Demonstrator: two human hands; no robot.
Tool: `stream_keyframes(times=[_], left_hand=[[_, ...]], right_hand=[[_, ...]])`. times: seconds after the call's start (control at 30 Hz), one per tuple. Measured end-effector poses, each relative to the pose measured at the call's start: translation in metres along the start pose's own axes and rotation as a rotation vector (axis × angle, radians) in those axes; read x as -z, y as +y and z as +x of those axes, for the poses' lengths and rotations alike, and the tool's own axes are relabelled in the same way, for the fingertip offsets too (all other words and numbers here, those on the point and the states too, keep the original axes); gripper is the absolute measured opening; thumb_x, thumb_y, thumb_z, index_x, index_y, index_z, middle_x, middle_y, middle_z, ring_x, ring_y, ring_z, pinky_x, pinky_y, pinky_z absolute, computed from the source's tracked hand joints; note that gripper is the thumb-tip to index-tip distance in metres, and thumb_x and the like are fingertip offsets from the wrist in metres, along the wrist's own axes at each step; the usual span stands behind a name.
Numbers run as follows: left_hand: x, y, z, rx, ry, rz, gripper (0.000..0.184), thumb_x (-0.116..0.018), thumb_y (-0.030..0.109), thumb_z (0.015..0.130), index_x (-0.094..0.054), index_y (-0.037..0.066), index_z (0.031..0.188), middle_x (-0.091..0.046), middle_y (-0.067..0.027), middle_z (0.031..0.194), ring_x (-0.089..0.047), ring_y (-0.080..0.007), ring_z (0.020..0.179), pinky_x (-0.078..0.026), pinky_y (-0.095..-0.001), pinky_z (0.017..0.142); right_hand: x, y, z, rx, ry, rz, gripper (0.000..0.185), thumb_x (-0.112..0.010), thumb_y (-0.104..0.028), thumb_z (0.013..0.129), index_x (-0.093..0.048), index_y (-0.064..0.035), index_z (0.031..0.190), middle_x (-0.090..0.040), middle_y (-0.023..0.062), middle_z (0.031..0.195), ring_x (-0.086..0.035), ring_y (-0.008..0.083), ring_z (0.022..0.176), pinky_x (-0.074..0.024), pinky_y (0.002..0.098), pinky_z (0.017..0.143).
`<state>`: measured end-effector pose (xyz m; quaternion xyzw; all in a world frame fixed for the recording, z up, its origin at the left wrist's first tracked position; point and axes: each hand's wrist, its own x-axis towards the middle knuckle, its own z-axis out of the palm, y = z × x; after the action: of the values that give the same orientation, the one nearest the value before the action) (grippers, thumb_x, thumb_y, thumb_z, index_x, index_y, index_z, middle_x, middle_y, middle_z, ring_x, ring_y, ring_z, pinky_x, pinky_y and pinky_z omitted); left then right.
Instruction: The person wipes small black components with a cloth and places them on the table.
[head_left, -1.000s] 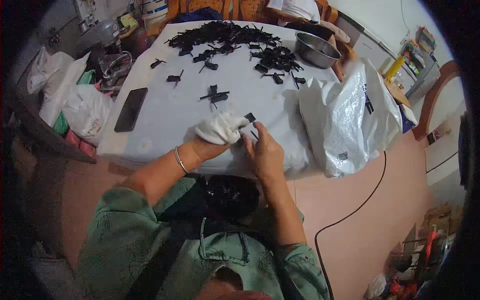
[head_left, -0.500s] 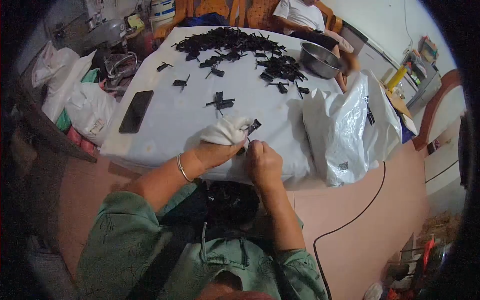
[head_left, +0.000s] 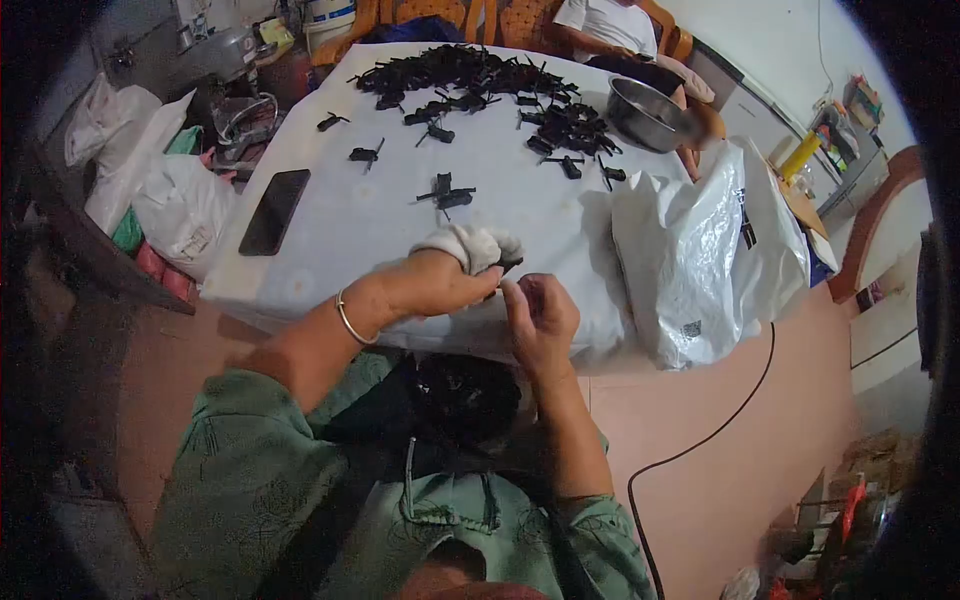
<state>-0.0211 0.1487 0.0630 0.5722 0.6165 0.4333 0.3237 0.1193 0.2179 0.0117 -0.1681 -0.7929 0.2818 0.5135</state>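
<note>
My left hand (head_left: 445, 278), its fingers covered by a white cloth glove (head_left: 465, 243), is closed on a small black plastic part (head_left: 511, 266). Most of that part is hidden by the glove and thumb. Close against it on the right is my right hand (head_left: 545, 315), thumb and forefinger pinched together at the part's lower end. Whatever lies between those fingertips is too small to make out. Just beyond the left hand, a few similar black plastic parts (head_left: 447, 193) with thin projecting stems lie together on the white-covered table (head_left: 330, 235).
A heap of black parts (head_left: 460, 75) covers the table's far side, with a smaller pile (head_left: 570, 130) near a metal bowl (head_left: 648, 115). A phone (head_left: 273, 212) lies left; a white plastic bag (head_left: 675, 270) stands right. Another person (head_left: 610, 30) sits beyond the table.
My left hand has turned, so the black part that stuck out beyond the glove is now mostly covered. The right hand has shifted slightly right and its fingers have loosened from a tighter curl.
</note>
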Motion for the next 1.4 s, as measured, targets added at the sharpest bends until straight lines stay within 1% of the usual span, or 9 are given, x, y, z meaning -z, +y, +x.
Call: stream_keyframes(times=[0.2,0.4,0.47,0.57,0.8,0.87,1.0,1.2,1.4], left_hand=[[-0.011,0.000,-0.009,-0.402,-0.001,0.251,0.031,-0.051,0.008,0.080,-0.048,0.001,0.110,-0.056,-0.0063,0.088,-0.051,-0.0131,0.082,-0.044,-0.0259,0.075],[-0.014,0.006,-0.012,0.126,-0.021,-0.266,0.031,-0.053,0.009,0.079,-0.049,-0.001,0.108,-0.057,-0.0067,0.087,-0.054,-0.0133,0.078,-0.046,-0.0275,0.068],[-0.019,-0.004,-0.006,-0.413,0.149,0.222,0.026,-0.052,0.009,0.079,-0.053,0.000,0.103,-0.059,-0.0094,0.086,-0.057,-0.0169,0.076,-0.046,-0.0296,0.065],[-0.025,0.008,-0.010,-0.574,0.265,0.393,0.019,-0.051,0.011,0.071,-0.058,-0.001,0.084,-0.058,-0.0177,0.081,-0.057,-0.0304,0.070,-0.046,-0.0360,0.063],[-0.022,0.002,-0.015,-0.549,0.133,0.801,0.019,-0.053,0.006,0.075,-0.055,0.000,0.094,-0.057,-0.0153,0.085,-0.058,-0.0243,0.077,-0.046,-0.0291,0.070],[-0.026,0.006,-0.020,-0.261,0.153,0.224,0.025,-0.055,0.007,0.076,-0.051,0.000,0.100,-0.056,-0.0131,0.089,-0.055,-0.0188,0.082,-0.044,-0.0275,0.073],[-0.021,0.005,-0.023,-0.345,0.258,0.123,0.033,-0.055,0.007,0.079,-0.045,0.000,0.109,-0.053,-0.0080,0.095,-0.050,-0.0133,0.087,-0.042,-0.0261,0.076],[-0.014,0.001,-0.034,0.045,0.150,-0.325,0.038,-0.049,0.007,0.085,-0.038,0.001,0.121,-0.050,-0.0012,0.098,-0.048,-0.0095,0.088,-0.042,-0.0225,0.077],[-0.013,-0.003,-0.036,0.112,0.061,-0.570,0.041,-0.046,0.009,0.086,-0.035,0.005,0.126,-0.052,0.0011,0.090,-0.049,-0.0065,0.076,-0.044,-0.0211,0.065]], right_hand=[[0.003,0.002,0.000,-0.425,-0.018,0.366,0.020,-0.061,-0.012,0.080,-0.051,-0.0015,0.067,-0.047,0.0006,0.056,-0.039,0.0064,0.054,-0.0351,0.0229,0.047],[0.006,-0.002,0.003,-0.290,-0.177,0.318,0.023,-0.050,-0.016,0.087,-0.050,-0.0003,0.069,-0.045,0.0037,0.054,-0.038,0.0089,0.053,-0.0356,0.0260,0.048],[0.005,0.001,-0.001,-0.222,-0.192,0.207,0.024,-0.048,-0.016,0.088,-0.050,0.0002,0.071,-0.044,0.0057,0.054,-0.039,0.0102,0.053,-0.0358,0.0272,0.048],[0.002,0.000,-0.006,-0.321,-0.176,0.252,0.023,-0.047,-0.017,0.088,-0.050,0.0009,0.073,-0.044,0.0093,0.055,-0.039,0.0129,0.052,-0.0365,0.0288,0.049],[-0.009,0.000,-0.012,-0.476,-0.085,0.471,0.023,-0.047,-0.017,0.088,-0.051,0.0012,0.074,-0.048,0.0075,0.058,-0.041,0.0113,0.055,-0.0376,0.0276,0.052],[0.001,-0.006,-0.010,-0.509,-0.123,0.537,0.023,-0.047,-0.017,0.088,-0.051,0.0012,0.075,-0.049,0.0065,0.059,-0.042,0.0107,0.056,-0.0381,0.0268,0.053],[0.017,-0.017,0.002,-0.375,-0.188,0.348,0.013,-0.055,-0.012,0.084,-0.055,0.0013,0.083,-0.052,0.0045,0.066,-0.044,0.0102,0.059,-0.0404,0.0248,0.057],[0.023,-0.005,-0.007,-0.321,-0.317,0.389,0.012,-0.059,-0.005,0.079,-0.058,0.0001,0.090,-0.051,-0.0018,0.066,-0.045,0.0041,0.061,-0.0381,0.0198,0.054],[0.028,-0.005,-0.008,-0.036,-0.300,0.162,0.011,-0.063,-0.005,0.075,-0.058,-0.0007,0.083,-0.055,0.0082,0.068,-0.053,0.0181,0.057,-0.0430,0.0259,0.054]])
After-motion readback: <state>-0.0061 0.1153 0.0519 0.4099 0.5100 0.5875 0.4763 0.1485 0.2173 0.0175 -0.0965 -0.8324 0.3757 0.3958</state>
